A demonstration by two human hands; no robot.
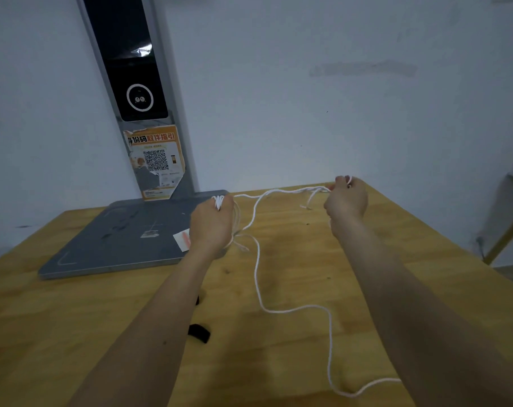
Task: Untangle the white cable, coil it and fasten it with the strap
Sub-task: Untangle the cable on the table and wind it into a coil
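Several loops of the white cable [258,259] are held in the left hand [211,227], whose fingers are curled round them; the turns are bunched over the top of the fist, and more loops hang below the hand, just beside the wrist. The right hand [347,198] is closed on another part of the same cable, a strand being pinched near the fingertips and a small loop showing over the knuckles. Between the two hands the cable is stretched in a shallow arc above the wooden table [308,245], with two or three strands running close together near the right hand and a short loose end dangling below them.

The cable is thin, white and twisted like cord. From the left hand a single strand is let down to the table, where it is laid in a long wavy line toward the near edge, curved to the right and passed under the right forearm. The far end is hidden there.

The black strap [199,333] is seen lying flat on the table beside the left forearm, apart from the cable; a second dark bit is partly covered by the arm.

A grey base plate [117,245] with an upright post [137,98] is placed at the far left of the table, a torn orange sticker [157,163] being stuck to the post.
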